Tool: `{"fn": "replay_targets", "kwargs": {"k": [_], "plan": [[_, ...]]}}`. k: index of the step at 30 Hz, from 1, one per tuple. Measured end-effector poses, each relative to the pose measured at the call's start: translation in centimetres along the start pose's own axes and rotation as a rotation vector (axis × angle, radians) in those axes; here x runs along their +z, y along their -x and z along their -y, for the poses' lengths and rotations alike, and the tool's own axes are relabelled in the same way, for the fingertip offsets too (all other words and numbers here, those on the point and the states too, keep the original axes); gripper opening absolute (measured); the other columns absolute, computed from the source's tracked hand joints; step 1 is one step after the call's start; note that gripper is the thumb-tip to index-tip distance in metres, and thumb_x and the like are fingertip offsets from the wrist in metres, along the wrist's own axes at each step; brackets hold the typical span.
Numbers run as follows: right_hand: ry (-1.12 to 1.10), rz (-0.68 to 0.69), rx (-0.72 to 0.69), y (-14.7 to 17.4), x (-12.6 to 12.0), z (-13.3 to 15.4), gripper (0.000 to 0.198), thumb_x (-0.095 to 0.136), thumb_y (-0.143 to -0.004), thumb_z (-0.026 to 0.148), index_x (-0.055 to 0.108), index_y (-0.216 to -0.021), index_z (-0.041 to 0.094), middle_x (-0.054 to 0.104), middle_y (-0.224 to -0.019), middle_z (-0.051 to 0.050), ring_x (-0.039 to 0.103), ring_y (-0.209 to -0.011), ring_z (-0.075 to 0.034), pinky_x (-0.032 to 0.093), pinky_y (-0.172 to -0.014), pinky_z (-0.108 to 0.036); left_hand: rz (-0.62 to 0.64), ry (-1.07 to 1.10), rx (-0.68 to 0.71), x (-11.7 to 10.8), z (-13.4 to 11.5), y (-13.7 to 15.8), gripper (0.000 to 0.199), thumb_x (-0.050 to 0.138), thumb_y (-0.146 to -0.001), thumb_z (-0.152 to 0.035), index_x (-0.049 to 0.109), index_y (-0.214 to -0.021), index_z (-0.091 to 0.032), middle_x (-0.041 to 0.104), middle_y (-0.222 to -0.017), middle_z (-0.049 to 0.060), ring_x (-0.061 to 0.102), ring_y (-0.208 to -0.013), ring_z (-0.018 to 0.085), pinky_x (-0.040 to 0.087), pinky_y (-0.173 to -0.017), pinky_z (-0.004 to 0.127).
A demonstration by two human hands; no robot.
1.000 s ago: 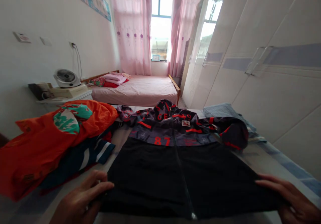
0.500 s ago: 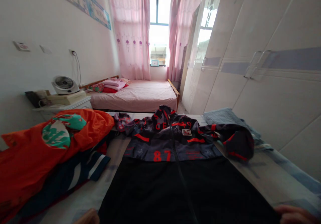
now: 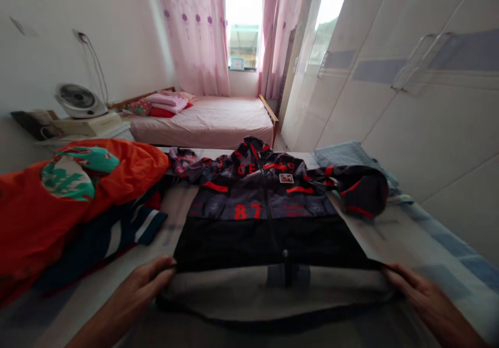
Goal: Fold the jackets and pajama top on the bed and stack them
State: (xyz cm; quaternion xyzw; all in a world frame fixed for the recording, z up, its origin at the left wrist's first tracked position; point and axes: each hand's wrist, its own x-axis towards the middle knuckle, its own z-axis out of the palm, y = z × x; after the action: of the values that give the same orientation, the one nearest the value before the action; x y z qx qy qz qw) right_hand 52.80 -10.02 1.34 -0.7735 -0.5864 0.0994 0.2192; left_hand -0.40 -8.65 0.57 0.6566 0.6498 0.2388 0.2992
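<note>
A black zip-up jacket (image 3: 257, 233) with red lettering and a grey patterned chest lies front up on the bed in front of me. Its collar points away and its sleeves spread to both sides. My left hand (image 3: 150, 280) pinches the left corner of the hem, fingers closed. At the opposite corner, my right hand (image 3: 415, 283) grips the hem the same way. Between them the hem is lifted and stretched, so the pale inside of the jacket shows. The lower back edge hangs nearer to me.
Left of the jacket lie an orange garment (image 3: 128, 166) and a navy striped garment (image 3: 128, 228). A folded grey-blue cloth (image 3: 339, 155) rests at the far right. Beyond are a pink bed (image 3: 218, 119), a fan (image 3: 80, 101) on a cabinet, and white wardrobes (image 3: 390, 129) along the right.
Both hands have come further into view and moved inward with the hem. The front hem has been raised and folded back, exposing the lining. My view has tilted downward.
</note>
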Motion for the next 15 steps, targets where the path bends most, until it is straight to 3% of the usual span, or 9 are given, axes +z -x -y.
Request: {"fn": "replay_targets", "kwargs": {"k": [3, 10, 15], "plan": [[-0.093, 0.128, 0.105, -0.4, 0.7, 1.0, 0.039, 0.04, -0.072, 0.05, 0.071, -0.072, 0.027, 0.073, -0.084, -0.004, 0.067, -0.086, -0.029, 0.052, -0.073, -0.032, 0.078, 0.092, -0.115, 0.8, -1.2, -0.6, 0.031, 0.045, -0.078, -0.045, 0.063, -0.077, -0.02, 0.067, -0.074, -0.001, 0.064, -0.073, 0.021, 0.051, -0.062, 0.025], [-0.076, 0.077, 0.188, -0.6, 1.5, 0.5, 0.036, 0.044, -0.072, 0.051, 0.07, -0.074, 0.026, 0.073, -0.08, -0.006, 0.067, -0.083, -0.031, 0.051, -0.071, -0.035, 0.093, 0.175, -0.168, 0.9, -2.2, -0.3, 0.03, 0.045, -0.08, -0.045, 0.059, -0.08, -0.018, 0.063, -0.076, 0.0, 0.06, -0.079, 0.02, 0.046, -0.064, 0.024], [-0.119, 0.067, 0.212, -0.9, 2.0, -0.1, 0.039, 0.046, -0.064, 0.055, 0.069, -0.073, 0.025, 0.073, -0.079, -0.004, 0.066, -0.085, -0.031, 0.05, -0.071, -0.034, 0.127, 0.223, -0.168, 0.7, -1.9, 0.0, 0.029, 0.052, -0.076, -0.042, 0.06, -0.088, -0.017, 0.063, -0.079, 0.0, 0.06, -0.08, 0.02, 0.046, -0.069, 0.025]]}}
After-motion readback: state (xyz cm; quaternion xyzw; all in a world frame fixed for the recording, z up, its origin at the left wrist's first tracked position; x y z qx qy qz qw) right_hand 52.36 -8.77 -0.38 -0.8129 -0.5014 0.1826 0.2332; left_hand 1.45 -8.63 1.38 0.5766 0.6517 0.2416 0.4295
